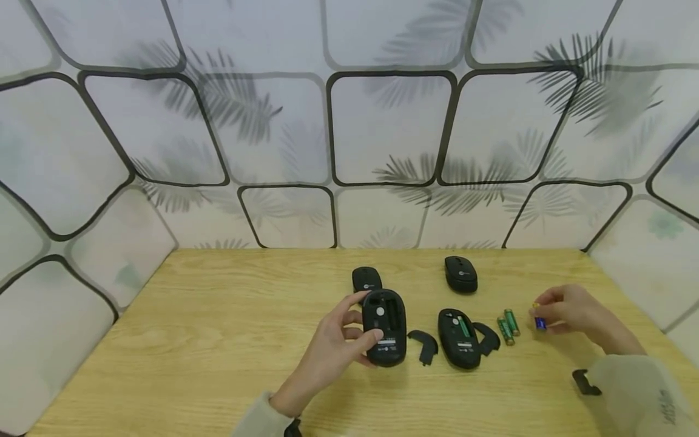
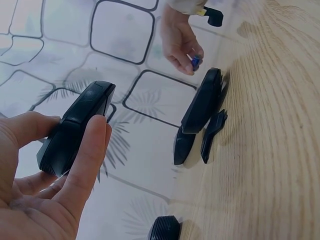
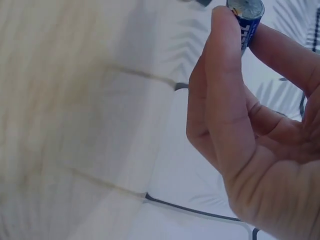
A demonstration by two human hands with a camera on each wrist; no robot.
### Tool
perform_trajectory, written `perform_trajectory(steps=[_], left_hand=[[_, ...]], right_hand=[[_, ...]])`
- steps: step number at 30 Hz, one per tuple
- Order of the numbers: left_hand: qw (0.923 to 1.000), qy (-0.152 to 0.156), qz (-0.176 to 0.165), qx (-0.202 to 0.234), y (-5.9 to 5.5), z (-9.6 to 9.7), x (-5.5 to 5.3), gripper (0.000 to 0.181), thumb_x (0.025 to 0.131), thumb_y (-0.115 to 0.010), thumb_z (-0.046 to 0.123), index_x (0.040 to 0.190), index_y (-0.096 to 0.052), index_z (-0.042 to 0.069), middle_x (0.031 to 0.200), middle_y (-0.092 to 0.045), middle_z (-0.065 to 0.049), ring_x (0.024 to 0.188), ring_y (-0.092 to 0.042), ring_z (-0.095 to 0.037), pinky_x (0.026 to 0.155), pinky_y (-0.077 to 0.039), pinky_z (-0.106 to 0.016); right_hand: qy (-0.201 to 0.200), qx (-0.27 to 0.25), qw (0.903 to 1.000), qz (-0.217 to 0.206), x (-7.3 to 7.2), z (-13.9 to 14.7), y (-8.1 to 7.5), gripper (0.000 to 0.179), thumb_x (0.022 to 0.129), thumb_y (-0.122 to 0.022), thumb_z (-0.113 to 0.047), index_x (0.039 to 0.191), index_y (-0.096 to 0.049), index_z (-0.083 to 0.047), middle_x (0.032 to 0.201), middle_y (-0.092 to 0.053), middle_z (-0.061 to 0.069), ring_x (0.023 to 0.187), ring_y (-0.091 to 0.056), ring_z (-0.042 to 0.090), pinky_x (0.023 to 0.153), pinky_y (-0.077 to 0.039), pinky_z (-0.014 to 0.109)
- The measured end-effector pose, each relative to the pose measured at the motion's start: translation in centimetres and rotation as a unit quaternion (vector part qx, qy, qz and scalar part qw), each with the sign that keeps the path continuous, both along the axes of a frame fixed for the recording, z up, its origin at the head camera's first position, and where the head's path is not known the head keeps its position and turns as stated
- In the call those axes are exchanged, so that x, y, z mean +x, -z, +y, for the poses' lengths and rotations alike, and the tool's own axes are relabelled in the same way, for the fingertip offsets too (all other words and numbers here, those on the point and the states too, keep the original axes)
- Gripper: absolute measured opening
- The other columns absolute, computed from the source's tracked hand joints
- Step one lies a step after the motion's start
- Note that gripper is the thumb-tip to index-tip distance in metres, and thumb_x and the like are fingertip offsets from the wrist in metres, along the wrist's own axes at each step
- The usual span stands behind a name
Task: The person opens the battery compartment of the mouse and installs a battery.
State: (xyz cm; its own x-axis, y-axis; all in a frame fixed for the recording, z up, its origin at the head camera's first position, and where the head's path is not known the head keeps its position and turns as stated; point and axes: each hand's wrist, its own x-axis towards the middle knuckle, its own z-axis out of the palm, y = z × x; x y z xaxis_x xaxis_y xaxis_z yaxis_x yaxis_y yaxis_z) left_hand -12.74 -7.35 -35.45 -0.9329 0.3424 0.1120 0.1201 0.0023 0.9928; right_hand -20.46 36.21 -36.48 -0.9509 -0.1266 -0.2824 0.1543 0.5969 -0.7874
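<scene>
My left hand (image 1: 334, 341) grips a black computer mouse (image 1: 385, 355), its underside turned to the head camera and its battery compartment uncovered. The thumb presses on that underside. Over at the right, my right hand (image 1: 570, 312) pinches a blue battery (image 1: 540, 325); the right wrist view shows the same battery (image 3: 247, 22) at the fingertips. Between the hands, a second mouse (image 1: 461, 355) lies underside up with a green battery (image 1: 463, 328) in its slot. Black covers (image 1: 426, 347) (image 1: 488, 340) lie beside it, one on each side. Two green batteries (image 1: 511, 321) (image 1: 505, 332) lie near my right hand.
Another black mouse (image 1: 461, 275) sits upright toward the back right. One more mouse (image 1: 366, 277) stands behind the one in my left hand, partly hidden. The wooden table (image 1: 246, 303) runs back to a patterned backdrop (image 1: 289, 215) that also encloses both sides.
</scene>
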Motion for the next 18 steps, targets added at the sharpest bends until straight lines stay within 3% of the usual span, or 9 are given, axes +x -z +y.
perform_trajectory(steps=[12,18], left_hand=[[1.0000,0.006,-0.005,0.003,-0.1,-0.1,0.0,0.062,0.093,-0.068,0.001,0.150,-0.043,0.000,0.103,-0.065,-0.015,0.086,-0.072,-0.028,0.062,-0.066,-0.043],[1.0000,0.007,-0.004,0.004,0.0,-0.1,0.0,0.062,0.093,-0.068,0.000,0.149,-0.043,-0.001,0.102,-0.065,-0.015,0.086,-0.072,-0.028,0.061,-0.066,-0.039]], right_hand=[[-0.007,-0.055,0.9981,0.027,0.5,-2.2,-1.5,0.029,0.101,-0.059,-0.003,0.117,-0.050,0.020,0.096,-0.065,0.006,0.082,-0.066,0.012,0.074,-0.065,0.036],[-0.009,-0.079,0.9959,0.042,0.7,-3.5,-2.2,0.023,0.101,-0.060,-0.003,0.113,-0.056,0.016,0.094,-0.064,0.004,0.080,-0.066,0.012,0.073,-0.065,0.036]])
